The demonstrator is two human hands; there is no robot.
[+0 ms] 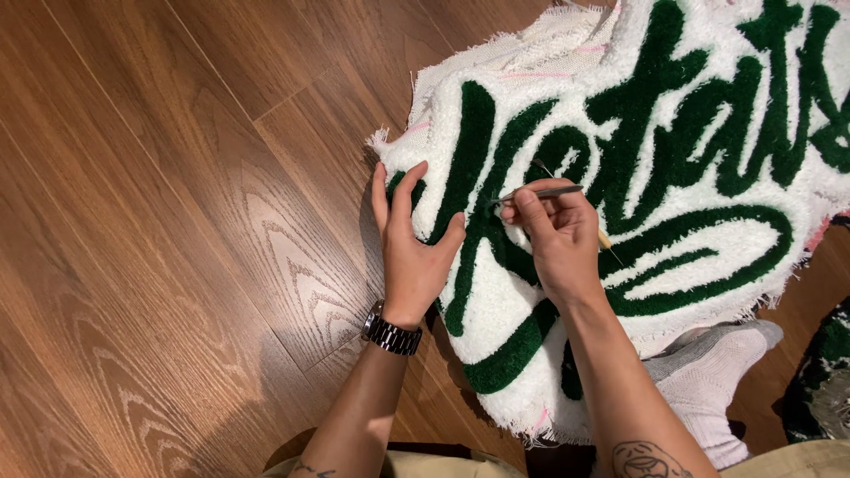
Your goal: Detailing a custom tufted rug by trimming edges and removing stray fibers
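Observation:
A white tufted rug (708, 265) with dark green script lettering lies across a wooden floor (159, 230). My left hand (413, 243) lies flat on the rug's left edge, fingers spread, with a dark metal watch (390, 334) on its wrist. My right hand (556, 237) pinches thin metal tweezers (542, 192), whose tips point left into the green pile beside my left fingertips. A pale stick-like end (605, 240) pokes out behind the right hand.
The rug's frayed backing cloth (531, 49) shows along its top left edge. My foot in a white sock (713, 376) sits under the rug's lower edge. A dark patterned item (819, 381) lies at the right border.

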